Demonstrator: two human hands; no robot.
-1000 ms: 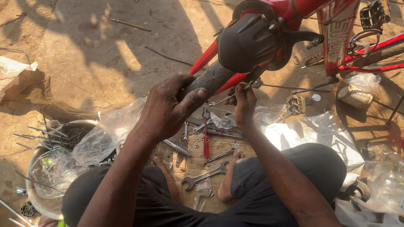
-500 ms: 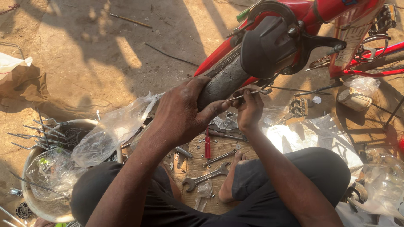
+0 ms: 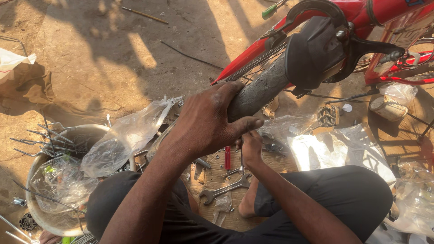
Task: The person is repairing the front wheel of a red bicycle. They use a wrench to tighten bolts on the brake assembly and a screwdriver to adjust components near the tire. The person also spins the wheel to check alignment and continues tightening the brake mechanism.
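- Spokes and thin metal rods bristled from a round metal basin (image 3: 79, 135) at the far left, with a crumpled clear plastic bag (image 3: 122, 144) draped over its rim; these looked light, springy and sharp at the ends.
- Left hand (image 3: 205, 122) was wrapped around the lower end of a dusty grey handlebar grip (image 3: 260, 90), fingers curled over the top and thumb hooked beneath, closed firmly on it.
- That grip ran up and right from the hand to a black brake lever housing (image 3: 316, 52) on the red bicycle (image 3: 361, 13), which lay on the dirt ground (image 3: 90, 54); judging by its matt, gritty surface, the rubber would give good friction and flex a little, while the bar inside would be stiff, so the middle of the sleeve seemed the sound place to hold.
- Right hand (image 3: 251, 147) sat lower, just under the left thumb, fingers bunched together; what it pinched I cannot tell, as the left hand covered it.
- Below both hands, a red-handled screwdriver (image 3: 227, 158) and an open-ended spanner (image 3: 224, 190) lay on a board between the person's knees, hard steel and easy to pick up by the shank.
- Further right, more clear plastic (image 3: 334, 149) and a bicycle pedal (image 3: 328, 115) rested on the ground.
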